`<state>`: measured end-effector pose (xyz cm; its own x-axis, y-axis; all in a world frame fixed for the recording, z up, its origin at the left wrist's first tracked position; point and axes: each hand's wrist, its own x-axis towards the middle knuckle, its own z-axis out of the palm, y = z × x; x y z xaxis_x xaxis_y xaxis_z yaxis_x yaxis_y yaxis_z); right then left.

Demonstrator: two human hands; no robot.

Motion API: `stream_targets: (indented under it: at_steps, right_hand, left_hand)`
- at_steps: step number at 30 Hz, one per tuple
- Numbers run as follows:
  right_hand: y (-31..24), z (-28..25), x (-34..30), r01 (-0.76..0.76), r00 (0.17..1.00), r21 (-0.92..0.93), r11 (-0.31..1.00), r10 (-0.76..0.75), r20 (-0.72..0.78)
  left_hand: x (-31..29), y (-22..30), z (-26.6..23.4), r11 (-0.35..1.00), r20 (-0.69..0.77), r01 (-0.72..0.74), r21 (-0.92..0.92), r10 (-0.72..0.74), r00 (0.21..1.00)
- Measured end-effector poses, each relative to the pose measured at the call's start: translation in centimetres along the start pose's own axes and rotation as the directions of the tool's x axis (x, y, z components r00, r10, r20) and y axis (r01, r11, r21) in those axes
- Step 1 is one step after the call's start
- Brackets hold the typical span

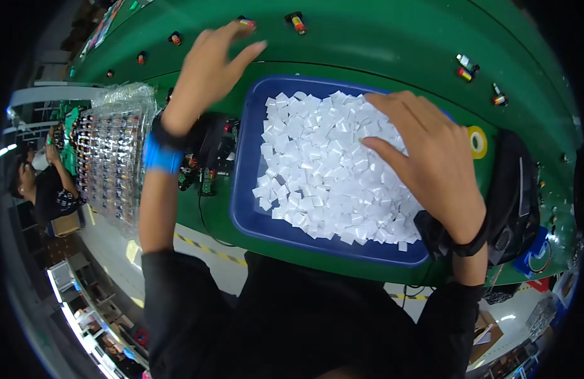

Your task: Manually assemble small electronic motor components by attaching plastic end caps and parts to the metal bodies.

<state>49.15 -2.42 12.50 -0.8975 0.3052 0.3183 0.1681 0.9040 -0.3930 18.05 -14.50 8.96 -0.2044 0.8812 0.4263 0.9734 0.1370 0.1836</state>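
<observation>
Crosswise lies the oblong blue tray (239, 189), white squares (330, 164) inside.
Fingers parted: left hand (208, 71) past its far-left corner, right hand (434, 151) over it.

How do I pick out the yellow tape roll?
On the green table, find the blue tray heaped with small white squares. Beyond its right side, between the person's right hand and a black bag-like item, is the yellow tape roll. It's the only bright yellow ring there, set off by the dark item beside it.
</observation>
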Motion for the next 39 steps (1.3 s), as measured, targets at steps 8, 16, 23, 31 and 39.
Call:
stream_targets:
  at_steps: [8,16,23,31,39]
  right_hand:
    - [0.7,0.5,-0.5,0.011,1.0,-0.005,1.0,-0.011,0.013]
    - [0.1,0.7,-0.4,0.015,0.997,0.118,0.993,-0.024,0.073]
    - [-2.5,0.4,-0.5,-0.085,0.987,0.621,0.779,-0.019,0.159]
    - [-1.0,-0.1,-0.6,-0.023,0.991,0.492,0.87,0.085,-0.103]
    - [-1.6,0.3,-0.3,-0.179,0.972,0.64,0.747,0.235,-0.004]
  left_hand:
    - [-12.6,8.8,-7.3,0.964,0.316,0.258,0.056,-0.263,0.912]
    - [-14.0,8.8,-7.9,0.897,0.245,0.434,-0.076,-0.405,0.881]
    - [-8.2,11.5,-5.0,0.183,0.25,0.271,-0.945,-0.126,0.96]
    - [-3.6,13.3,-2.7,0.594,0.143,0.106,-0.797,0.015,0.99]
    - [-4.4,13.3,-0.8,0.584,-0.12,-0.084,-0.807,-0.023,0.993]
